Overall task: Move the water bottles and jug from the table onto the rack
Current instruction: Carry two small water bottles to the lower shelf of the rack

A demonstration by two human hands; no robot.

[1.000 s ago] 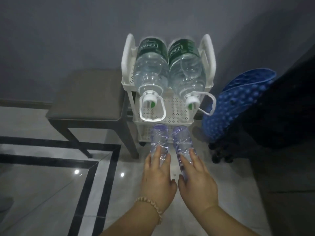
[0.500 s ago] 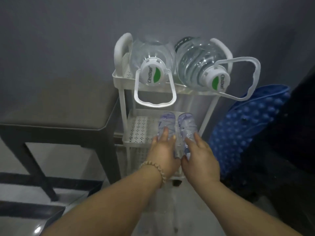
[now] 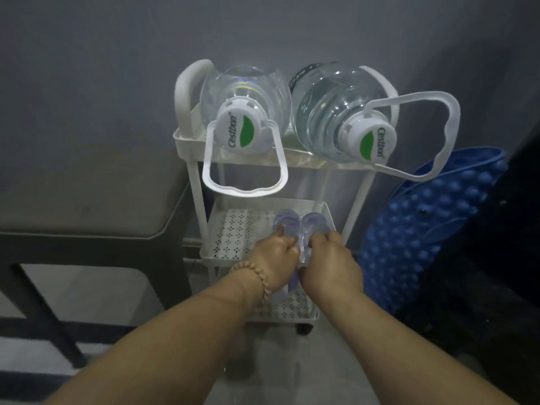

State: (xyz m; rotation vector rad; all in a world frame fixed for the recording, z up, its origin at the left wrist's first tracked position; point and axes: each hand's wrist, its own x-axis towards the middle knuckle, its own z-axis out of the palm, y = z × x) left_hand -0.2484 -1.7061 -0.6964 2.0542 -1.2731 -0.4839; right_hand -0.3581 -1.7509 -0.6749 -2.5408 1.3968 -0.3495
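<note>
- Both forearms reach forward and down, side by side, wrists nearly level, toward the middle shelf of the white rack (image 3: 264, 261).
- The left hand (image 3: 276, 260) has its fingers curled shut around the left small bottle (image 3: 285, 226); a beaded bracelet (image 3: 258, 277) sits on that wrist.
- The right hand (image 3: 328, 260) is likewise closed around the right small bottle (image 3: 315, 225), knuckles up.
- The two small clear bottles lie on their sides, touching each other, far ends pointing away over the right part of the perforated middle shelf; their near ends are hidden under the hands, so I cannot tell how far they rest on the shelf.
- On the top shelf, two large clear water jugs lie on their sides, caps toward the viewer: the left jug (image 3: 248, 92) and the right jug (image 3: 333, 109), just beside each other.
- Each cap is white with a green mark; the left jug's white carry handle (image 3: 245, 182) hangs down in front of the shelf edge, the right one's sticks out to the right.
- A dark stool (image 3: 87, 206) stands to the left of the rack, a blue bumpy mat (image 3: 423, 229) leans to its right.
</note>
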